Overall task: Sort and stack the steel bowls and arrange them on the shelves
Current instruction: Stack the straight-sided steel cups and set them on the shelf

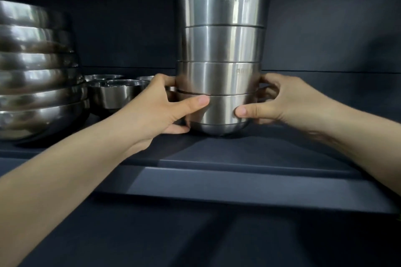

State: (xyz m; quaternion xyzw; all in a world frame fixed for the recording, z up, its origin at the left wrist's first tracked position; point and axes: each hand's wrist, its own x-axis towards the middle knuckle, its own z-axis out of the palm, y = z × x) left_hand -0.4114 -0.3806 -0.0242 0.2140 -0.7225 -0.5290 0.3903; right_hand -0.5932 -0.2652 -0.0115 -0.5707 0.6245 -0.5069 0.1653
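At shelf [238, 154] | left hand [160, 108], right hand [282, 102] curl round stack [220, 50] base | low two-sided grip steadies tall stack, I judge

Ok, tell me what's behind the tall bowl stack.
Small bowls show further back beside the left hand, and the dark back wall above. Anything directly behind the tall bowl stack is covered.
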